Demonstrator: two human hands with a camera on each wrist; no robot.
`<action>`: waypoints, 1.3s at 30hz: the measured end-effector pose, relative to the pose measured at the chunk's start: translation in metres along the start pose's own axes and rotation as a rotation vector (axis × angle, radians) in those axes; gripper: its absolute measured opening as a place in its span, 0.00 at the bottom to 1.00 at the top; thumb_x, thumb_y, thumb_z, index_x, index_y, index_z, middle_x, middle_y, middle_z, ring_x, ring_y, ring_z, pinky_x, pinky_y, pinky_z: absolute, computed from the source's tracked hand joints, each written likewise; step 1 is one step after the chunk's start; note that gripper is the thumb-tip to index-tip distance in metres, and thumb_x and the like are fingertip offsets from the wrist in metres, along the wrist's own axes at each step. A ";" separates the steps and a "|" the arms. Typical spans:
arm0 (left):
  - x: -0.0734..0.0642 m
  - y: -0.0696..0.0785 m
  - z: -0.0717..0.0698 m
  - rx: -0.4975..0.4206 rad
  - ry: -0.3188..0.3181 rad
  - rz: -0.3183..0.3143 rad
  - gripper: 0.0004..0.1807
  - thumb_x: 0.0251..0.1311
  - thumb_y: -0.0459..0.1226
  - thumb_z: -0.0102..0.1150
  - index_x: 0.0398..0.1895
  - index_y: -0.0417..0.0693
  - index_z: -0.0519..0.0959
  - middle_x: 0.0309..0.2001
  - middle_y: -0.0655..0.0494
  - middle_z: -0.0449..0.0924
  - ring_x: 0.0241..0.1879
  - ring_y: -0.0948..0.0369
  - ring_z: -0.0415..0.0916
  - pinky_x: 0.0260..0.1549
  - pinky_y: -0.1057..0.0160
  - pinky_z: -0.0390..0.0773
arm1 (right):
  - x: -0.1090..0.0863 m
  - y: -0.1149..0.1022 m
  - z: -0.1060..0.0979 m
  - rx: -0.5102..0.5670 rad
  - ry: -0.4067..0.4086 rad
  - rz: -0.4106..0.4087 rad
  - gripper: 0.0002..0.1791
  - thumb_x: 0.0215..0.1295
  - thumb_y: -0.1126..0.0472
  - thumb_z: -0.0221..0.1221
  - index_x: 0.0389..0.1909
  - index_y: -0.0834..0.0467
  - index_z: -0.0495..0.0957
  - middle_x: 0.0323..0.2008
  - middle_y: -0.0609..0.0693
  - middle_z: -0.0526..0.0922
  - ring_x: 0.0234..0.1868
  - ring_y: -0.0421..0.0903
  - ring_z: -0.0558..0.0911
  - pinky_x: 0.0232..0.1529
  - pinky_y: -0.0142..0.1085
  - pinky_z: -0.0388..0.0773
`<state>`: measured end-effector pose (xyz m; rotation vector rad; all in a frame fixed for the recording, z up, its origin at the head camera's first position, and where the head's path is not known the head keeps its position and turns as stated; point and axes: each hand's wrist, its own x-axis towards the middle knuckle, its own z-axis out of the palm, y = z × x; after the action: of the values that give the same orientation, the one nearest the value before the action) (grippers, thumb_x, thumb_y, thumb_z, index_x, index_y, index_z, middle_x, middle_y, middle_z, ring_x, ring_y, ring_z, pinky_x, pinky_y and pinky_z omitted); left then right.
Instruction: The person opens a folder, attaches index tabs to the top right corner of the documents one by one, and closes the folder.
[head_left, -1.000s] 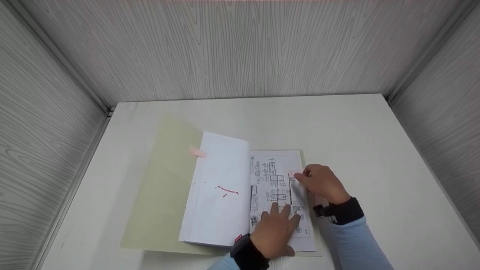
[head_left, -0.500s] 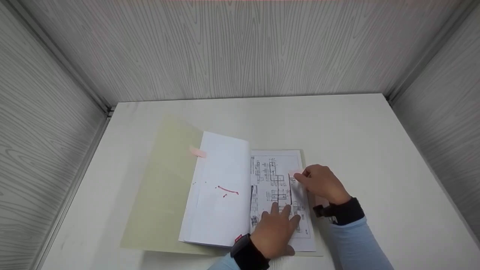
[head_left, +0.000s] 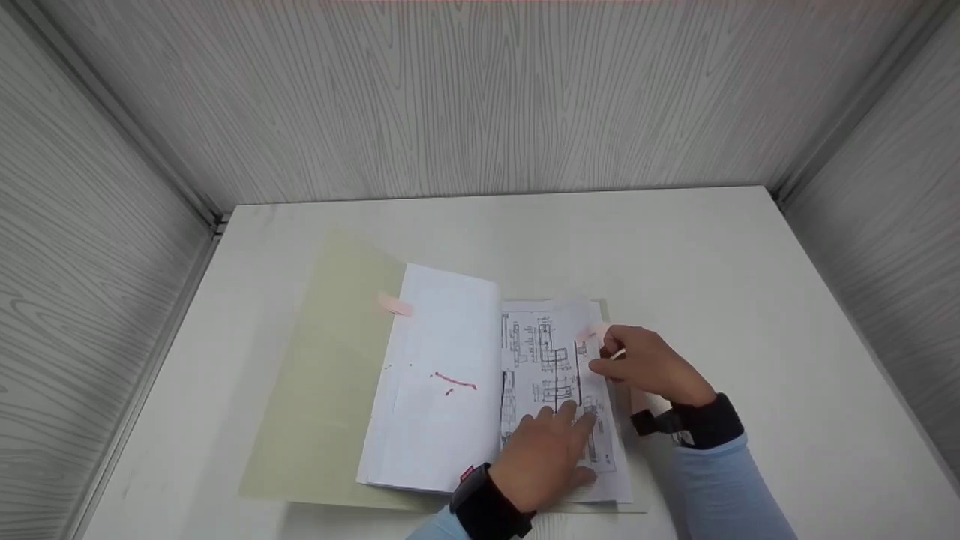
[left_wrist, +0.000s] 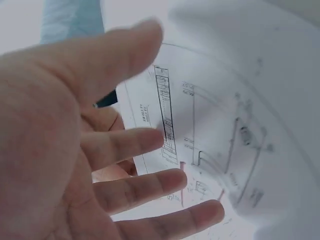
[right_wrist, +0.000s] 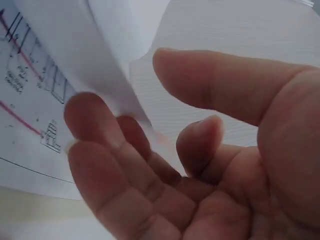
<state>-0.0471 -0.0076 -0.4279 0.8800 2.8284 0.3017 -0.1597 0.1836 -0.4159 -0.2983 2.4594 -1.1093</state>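
A pale green folder [head_left: 322, 420] lies spread on the table, with a turned stack of white sheets [head_left: 442, 345] on its left. Technical drawings fill the sheet [head_left: 536, 390] on the right. My left hand [head_left: 540, 457] lies over that sheet's lower part; its straight fingers show in the left wrist view. At the sheet's right edge, my right hand [head_left: 649, 364] has its thumb apart from its bent fingers [right_wrist: 97, 170]. The raised page [right_wrist: 115, 65] passes behind those fingers in the right wrist view. A pink tab [head_left: 589, 334] sits by the fingertips.
Another pink tab [head_left: 395, 304] sticks out from the left stack, which bears red marks [head_left: 456, 381]. White table surface [head_left: 720, 277] surrounds the folder. Wood-grain panels [head_left: 480, 97] stand at the back and both sides.
My right thumb and fingers have moved apart at the pink tab, and the drawing sheet's right edge has lifted. My left hand has shifted slightly left and its fingers lie closer together.
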 end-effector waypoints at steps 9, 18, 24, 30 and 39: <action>-0.004 0.000 -0.012 -0.043 0.267 0.028 0.36 0.60 0.61 0.54 0.63 0.49 0.70 0.40 0.58 0.80 0.34 0.63 0.77 0.32 0.67 0.76 | -0.004 -0.010 -0.001 0.047 0.036 -0.032 0.16 0.56 0.67 0.61 0.25 0.59 0.60 0.20 0.48 0.67 0.23 0.45 0.74 0.24 0.34 0.69; -0.007 0.005 -0.015 -0.048 0.355 0.067 0.39 0.56 0.64 0.55 0.66 0.52 0.67 0.51 0.53 0.74 0.47 0.60 0.73 0.40 0.64 0.77 | -0.003 -0.014 0.004 0.162 0.037 -0.078 0.17 0.65 0.59 0.60 0.30 0.59 0.60 0.26 0.54 0.76 0.29 0.49 0.82 0.31 0.39 0.79; -0.017 0.019 -0.029 -0.052 0.516 0.199 0.35 0.60 0.63 0.52 0.60 0.48 0.73 0.58 0.51 0.69 0.58 0.58 0.65 0.57 0.62 0.68 | -0.008 -0.019 0.004 0.346 -0.241 -0.038 0.29 0.71 0.38 0.45 0.48 0.62 0.70 0.47 0.64 0.80 0.36 0.56 0.85 0.39 0.46 0.81; -0.031 0.037 -0.039 -0.104 0.587 0.398 0.28 0.67 0.60 0.43 0.50 0.48 0.79 0.51 0.54 0.75 0.53 0.61 0.70 0.57 0.68 0.68 | -0.008 -0.030 0.021 0.309 -0.491 -0.152 0.30 0.75 0.38 0.29 0.64 0.47 0.69 0.56 0.56 0.79 0.46 0.56 0.83 0.42 0.49 0.80; -0.034 0.033 -0.035 0.063 0.303 0.236 0.31 0.59 0.62 0.55 0.56 0.51 0.75 0.45 0.57 0.77 0.43 0.62 0.74 0.42 0.67 0.74 | 0.000 -0.029 0.050 0.053 -0.268 -0.196 0.13 0.71 0.47 0.51 0.47 0.50 0.77 0.44 0.49 0.81 0.40 0.46 0.83 0.39 0.41 0.80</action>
<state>-0.0093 -0.0057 -0.3828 1.2865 3.0199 0.4087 -0.1355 0.1312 -0.4236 -0.6395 2.1965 -1.1293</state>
